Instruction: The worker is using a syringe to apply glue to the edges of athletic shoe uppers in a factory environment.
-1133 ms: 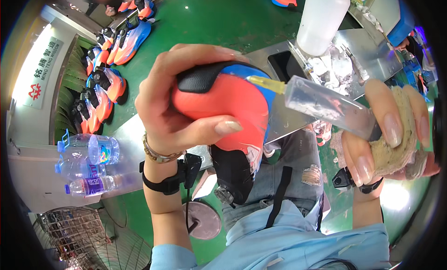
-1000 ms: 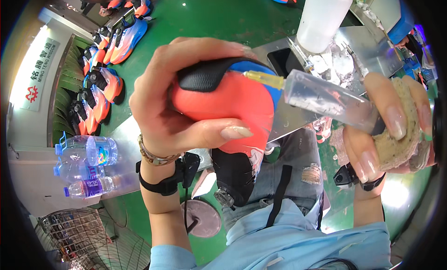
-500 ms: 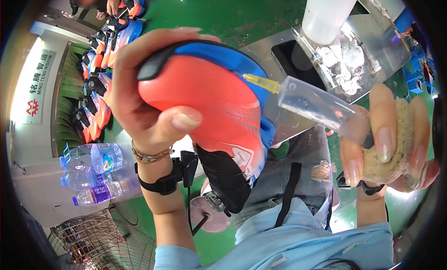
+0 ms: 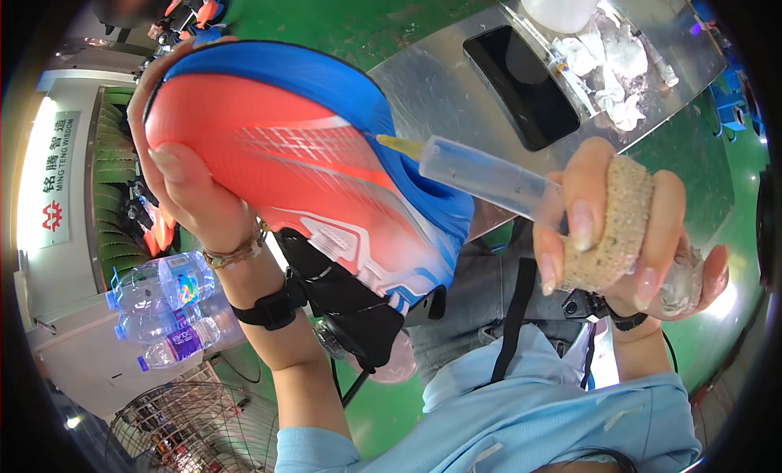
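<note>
My left hand is wrapped round the toe end of a red, white and blue sports shoe, its thumb on the red upper. The shoe is tilted, its black collar and dial toward me and its blue underside facing right. In my right hand is a clear syringe with a yellow tapered tip. That tip meets the line between red upper and blue part, midway along the shoe. A beige sponge is also gripped by my right fingers, beside the syringe barrel.
On the metal table lie a black phone, crumpled white tissues and a white container. Several plastic bottles stand left, above a wire-guarded fan. More shoes line a green rack at far left.
The shoe has moved left and turned, showing more of its side. My right hand has moved left with the syringe and sponge, and the tip now meets the edge farther from the toe.
</note>
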### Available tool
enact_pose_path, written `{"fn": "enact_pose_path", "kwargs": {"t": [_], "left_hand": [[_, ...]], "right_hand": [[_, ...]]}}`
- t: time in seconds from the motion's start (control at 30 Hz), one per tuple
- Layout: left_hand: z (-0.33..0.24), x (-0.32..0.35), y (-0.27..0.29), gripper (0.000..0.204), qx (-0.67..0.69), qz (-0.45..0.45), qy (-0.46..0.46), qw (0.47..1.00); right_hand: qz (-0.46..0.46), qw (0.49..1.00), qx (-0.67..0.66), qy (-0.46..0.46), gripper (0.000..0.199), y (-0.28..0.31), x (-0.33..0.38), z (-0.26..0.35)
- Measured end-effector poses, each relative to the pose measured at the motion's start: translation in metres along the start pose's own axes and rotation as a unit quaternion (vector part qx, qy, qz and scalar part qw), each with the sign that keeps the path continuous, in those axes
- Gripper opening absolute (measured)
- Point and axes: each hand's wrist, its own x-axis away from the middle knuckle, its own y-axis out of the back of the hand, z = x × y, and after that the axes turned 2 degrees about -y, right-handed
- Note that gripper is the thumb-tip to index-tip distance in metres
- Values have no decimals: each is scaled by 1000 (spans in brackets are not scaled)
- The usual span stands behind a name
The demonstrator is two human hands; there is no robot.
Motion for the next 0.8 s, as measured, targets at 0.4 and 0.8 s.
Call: {"fn": "enact_pose_path", "kwargs": {"t": [0.4, 0.8], "left_hand": [[33, -2, 19, 51, -70, -125, 137, 980], [100, 9, 52, 47, -113, -60, 144, 981]], "right_hand": [[-83, 991, -65, -81, 60, -2, 29, -21], [-105, 979, 54, -164, 58, -2, 46, -6]]}}
